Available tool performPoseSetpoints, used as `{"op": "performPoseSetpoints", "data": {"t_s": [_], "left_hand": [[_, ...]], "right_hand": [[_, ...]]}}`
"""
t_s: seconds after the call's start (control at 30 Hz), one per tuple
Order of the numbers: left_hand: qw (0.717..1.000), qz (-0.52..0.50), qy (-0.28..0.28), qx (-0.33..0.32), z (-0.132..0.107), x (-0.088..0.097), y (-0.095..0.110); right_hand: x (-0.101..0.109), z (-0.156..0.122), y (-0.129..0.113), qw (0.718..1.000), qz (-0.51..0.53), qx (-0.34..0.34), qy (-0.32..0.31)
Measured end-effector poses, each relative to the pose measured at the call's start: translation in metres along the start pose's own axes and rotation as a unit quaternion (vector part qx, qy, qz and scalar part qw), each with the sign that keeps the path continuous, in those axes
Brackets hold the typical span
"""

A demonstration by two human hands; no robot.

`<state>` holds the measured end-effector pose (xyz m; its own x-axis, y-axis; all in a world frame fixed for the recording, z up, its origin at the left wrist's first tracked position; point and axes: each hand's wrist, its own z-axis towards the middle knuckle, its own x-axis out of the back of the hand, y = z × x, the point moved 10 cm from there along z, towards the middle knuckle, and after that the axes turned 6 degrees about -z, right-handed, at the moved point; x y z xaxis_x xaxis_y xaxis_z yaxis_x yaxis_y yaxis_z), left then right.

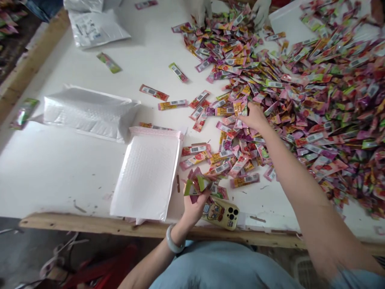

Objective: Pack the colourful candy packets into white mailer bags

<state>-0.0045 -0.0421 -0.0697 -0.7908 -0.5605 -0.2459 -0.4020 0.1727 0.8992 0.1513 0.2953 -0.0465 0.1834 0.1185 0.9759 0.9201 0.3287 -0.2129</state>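
My left hand [194,206], with a pale bangle on its wrist, is closed round a bunch of sachets [197,185] whose green and purple ends stick up. It is held above the table's front edge, beside a phone in a yellow case [221,212]. Farther out, my right hand [255,117] reaches into the near-left side of a large heap of colourful stick sachets [319,108]. Its fingers are closed on a yellow and pink sachet [240,107]. Left of my left hand lies a flat white bubble mailer [147,172] with a pink strip along its top.
A filled bubble mailer [90,112] lies at the left, and more white packages [96,28] are behind it. Loose sachets [173,104] are scattered mid-table. Another person's gloved hands [261,14] are at the heap's far side. A wooden rail [90,224] edges the table.
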Motion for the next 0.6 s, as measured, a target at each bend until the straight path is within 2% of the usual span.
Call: {"op": "performPoseSetpoints", "data": {"t_s": [0.07, 0.13, 0.23, 0.3, 0.4, 0.5, 0.6], "left_hand": [[1.0, -0.002, 0.019, 0.01, 0.0, 0.004, 0.0], [1.0, -0.013, 0.006, 0.017, 0.002, 0.001, -0.001], [0.999, -0.025, -0.006, 0.02, 0.003, -0.002, -0.003], [0.999, -0.02, 0.022, 0.017, 0.004, 0.004, -0.006], [0.999, -0.01, 0.031, 0.018, 0.004, 0.007, -0.01], [1.0, -0.012, 0.008, 0.014, 0.005, 0.005, -0.012], [1.0, -0.015, -0.001, 0.006, 0.006, 0.006, -0.01]], "right_hand": [[0.013, -0.006, 0.015, 1.0, 0.008, -0.01, 0.004], [0.028, -0.007, 0.023, 1.0, 0.025, -0.01, 0.012], [0.045, -0.001, 0.007, 0.997, 0.055, 0.048, 0.018], [0.04, 0.007, -0.019, 0.993, 0.052, 0.1, -0.014], [0.011, 0.022, -0.055, 0.985, 0.012, 0.133, -0.106], [-0.01, 0.032, -0.067, 0.978, -0.054, 0.117, -0.163], [-0.012, 0.037, -0.072, 0.977, -0.063, 0.129, -0.157]]}}
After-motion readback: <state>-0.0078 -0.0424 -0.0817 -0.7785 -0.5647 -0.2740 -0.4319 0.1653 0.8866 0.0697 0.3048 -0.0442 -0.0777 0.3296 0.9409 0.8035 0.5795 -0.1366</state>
